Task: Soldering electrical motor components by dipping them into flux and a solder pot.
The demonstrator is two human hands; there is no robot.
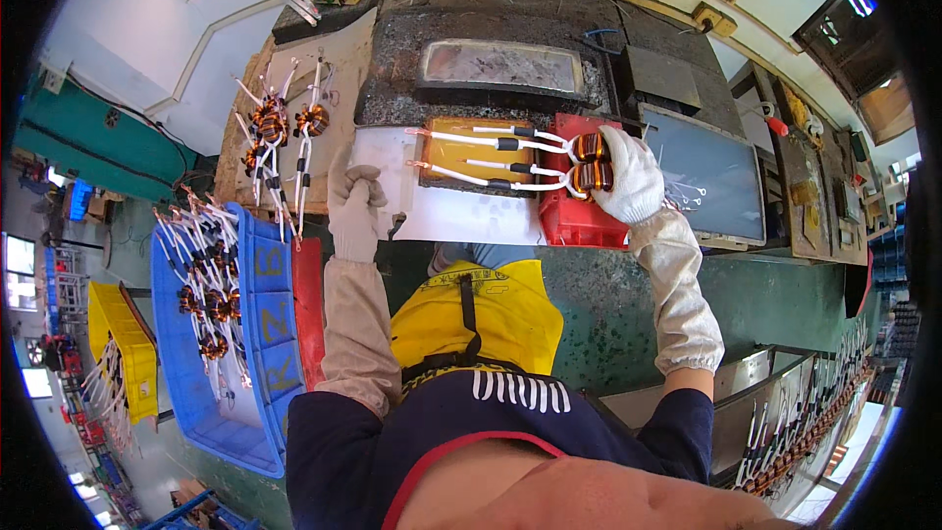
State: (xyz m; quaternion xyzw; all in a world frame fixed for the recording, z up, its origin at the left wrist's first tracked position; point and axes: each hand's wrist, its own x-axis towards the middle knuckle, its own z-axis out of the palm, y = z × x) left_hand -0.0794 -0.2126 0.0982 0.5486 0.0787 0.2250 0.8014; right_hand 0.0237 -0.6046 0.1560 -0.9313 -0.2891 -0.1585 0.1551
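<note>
My right hand (631, 177), in a pale work glove, is closed around a pair of copper-wound toroidal coils (592, 163). Their white-sleeved leads (476, 143), with black sleeve sections and bare copper ends, stretch leftward over an amber-brown block (453, 155) and a white sheet (491, 219). Beneath the coils is a red plastic tray (581, 224). My left hand (355, 191), also gloved, rests by the sheet's left edge with its fingers curled in. Whether anything is inside those fingers is hidden.
More coils (270, 123) with leads lie on the board at the left. A blue crate (270, 304) full of coils stands lower left, beside a yellow crate (123, 334). Behind the sheet sits a rectangular metal-topped pot (502, 67). A grey panel (702, 177) lies at right.
</note>
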